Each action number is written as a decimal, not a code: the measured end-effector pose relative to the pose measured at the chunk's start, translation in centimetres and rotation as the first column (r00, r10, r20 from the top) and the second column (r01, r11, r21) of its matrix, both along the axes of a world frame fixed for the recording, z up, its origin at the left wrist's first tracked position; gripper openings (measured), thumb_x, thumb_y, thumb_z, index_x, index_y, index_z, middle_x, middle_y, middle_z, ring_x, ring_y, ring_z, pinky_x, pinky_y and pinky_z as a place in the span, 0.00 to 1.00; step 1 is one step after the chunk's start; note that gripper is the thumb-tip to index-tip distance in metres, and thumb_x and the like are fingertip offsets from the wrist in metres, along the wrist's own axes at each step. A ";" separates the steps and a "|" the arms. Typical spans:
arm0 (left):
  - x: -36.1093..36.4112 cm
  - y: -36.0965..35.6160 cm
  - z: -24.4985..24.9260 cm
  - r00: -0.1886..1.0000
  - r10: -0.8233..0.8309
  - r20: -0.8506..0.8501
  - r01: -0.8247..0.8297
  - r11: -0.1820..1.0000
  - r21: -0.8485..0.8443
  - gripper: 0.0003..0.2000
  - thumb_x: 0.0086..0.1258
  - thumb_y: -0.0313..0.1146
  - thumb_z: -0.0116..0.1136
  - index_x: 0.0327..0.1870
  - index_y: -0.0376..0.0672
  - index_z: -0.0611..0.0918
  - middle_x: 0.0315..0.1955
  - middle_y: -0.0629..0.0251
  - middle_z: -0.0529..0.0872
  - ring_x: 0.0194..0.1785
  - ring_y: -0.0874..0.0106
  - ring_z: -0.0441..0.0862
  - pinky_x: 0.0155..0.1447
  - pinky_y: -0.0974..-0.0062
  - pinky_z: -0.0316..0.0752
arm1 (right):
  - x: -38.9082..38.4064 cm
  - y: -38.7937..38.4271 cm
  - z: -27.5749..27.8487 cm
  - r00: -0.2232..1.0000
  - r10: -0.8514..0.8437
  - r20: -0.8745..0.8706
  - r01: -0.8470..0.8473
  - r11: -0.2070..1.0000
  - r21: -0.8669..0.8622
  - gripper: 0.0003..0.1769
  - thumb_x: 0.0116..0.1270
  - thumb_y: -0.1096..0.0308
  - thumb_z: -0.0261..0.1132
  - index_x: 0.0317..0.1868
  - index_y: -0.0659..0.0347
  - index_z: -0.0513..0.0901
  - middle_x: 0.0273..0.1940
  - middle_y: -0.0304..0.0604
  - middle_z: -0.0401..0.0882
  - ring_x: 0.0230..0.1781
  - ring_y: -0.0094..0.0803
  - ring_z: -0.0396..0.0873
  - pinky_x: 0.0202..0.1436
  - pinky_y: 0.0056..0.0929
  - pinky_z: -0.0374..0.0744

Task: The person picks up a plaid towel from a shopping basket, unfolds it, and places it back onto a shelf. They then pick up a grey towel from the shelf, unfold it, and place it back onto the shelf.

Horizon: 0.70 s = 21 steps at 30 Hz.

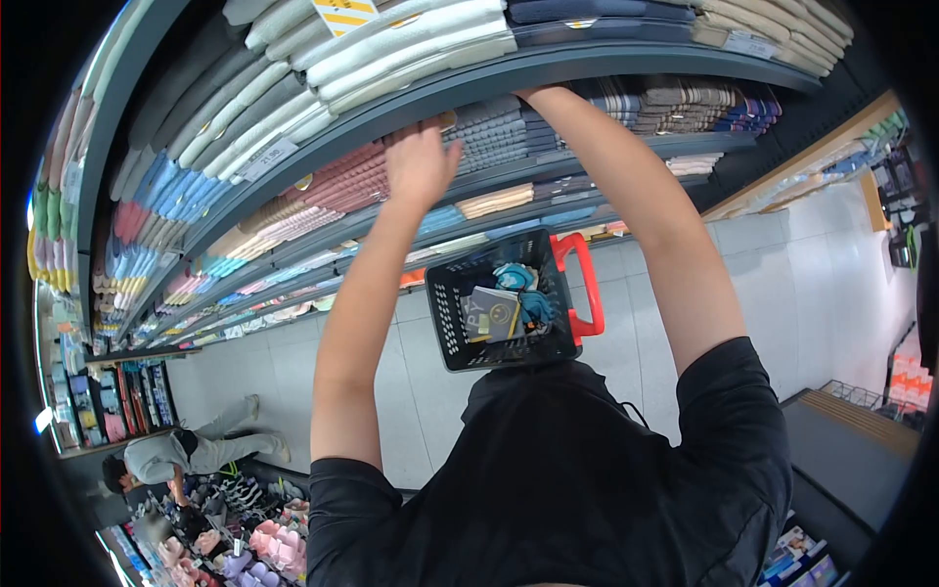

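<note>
Both my arms reach forward to a shelf of folded towels. My left hand [421,164] lies over the edge between pink folded towels [347,178] and blue-grey ones [486,132], its thumb apart from the other fingers. Of my right hand [538,95] only the wrist side shows, by the blue-grey stack; the shelf board above hides its fingers. Below my arms, near my body, a black basket [453,328] with a red handle [587,284] holds a grey book with a smiley face [492,313] and teal cloth items [518,277].
The upper shelf edge [430,98] curves above my hands, bearing white and grey towels [411,54]. Lower shelves hold more folded cloths. At the lower left a person [161,458] is beside a display of slippers [279,548]. Tiled floor [391,391] lies below.
</note>
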State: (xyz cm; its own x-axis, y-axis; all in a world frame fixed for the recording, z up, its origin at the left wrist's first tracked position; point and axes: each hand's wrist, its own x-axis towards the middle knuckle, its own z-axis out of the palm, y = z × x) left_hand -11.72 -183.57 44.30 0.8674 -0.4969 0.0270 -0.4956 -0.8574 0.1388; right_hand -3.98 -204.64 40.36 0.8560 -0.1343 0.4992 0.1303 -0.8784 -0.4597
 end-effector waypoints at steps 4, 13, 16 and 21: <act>2.5 1.1 -1.5 0.980 -0.065 0.190 0.061 0.998 0.026 0.35 0.69 0.49 0.57 0.70 0.36 0.62 0.61 0.38 0.71 0.62 0.43 0.73 0.62 0.51 0.71 | 0.3 0.1 0.1 1.000 0.021 -0.003 -0.021 0.999 0.038 0.21 0.72 0.54 0.56 0.58 0.55 0.81 0.56 0.47 0.81 0.55 0.38 0.79 0.61 0.38 0.75; 2.5 1.1 -1.7 0.973 -0.091 0.212 0.083 0.995 0.049 0.33 0.68 0.47 0.57 0.68 0.36 0.63 0.59 0.38 0.75 0.59 0.42 0.76 0.60 0.51 0.73 | 0.0 -0.9 0.0 0.999 0.034 -0.016 -0.031 0.986 0.161 0.20 0.72 0.55 0.56 0.58 0.56 0.81 0.55 0.47 0.81 0.52 0.37 0.80 0.59 0.37 0.77; 2.1 1.4 -0.8 0.980 -0.092 0.175 0.091 0.996 0.010 0.33 0.68 0.47 0.58 0.68 0.36 0.63 0.57 0.37 0.76 0.55 0.41 0.77 0.58 0.50 0.74 | -0.2 -1.2 -0.1 0.999 0.043 -0.018 -0.039 0.979 0.198 0.20 0.72 0.56 0.56 0.58 0.56 0.81 0.54 0.47 0.82 0.52 0.36 0.81 0.58 0.37 0.77; 1.2 0.3 0.3 0.953 -0.151 0.262 0.154 0.988 0.011 0.32 0.68 0.46 0.58 0.68 0.38 0.65 0.56 0.37 0.77 0.53 0.40 0.79 0.55 0.49 0.75 | -0.8 -1.9 -0.2 0.999 0.046 -0.013 -0.041 0.962 0.270 0.20 0.72 0.56 0.56 0.58 0.56 0.81 0.53 0.47 0.82 0.50 0.36 0.81 0.57 0.36 0.78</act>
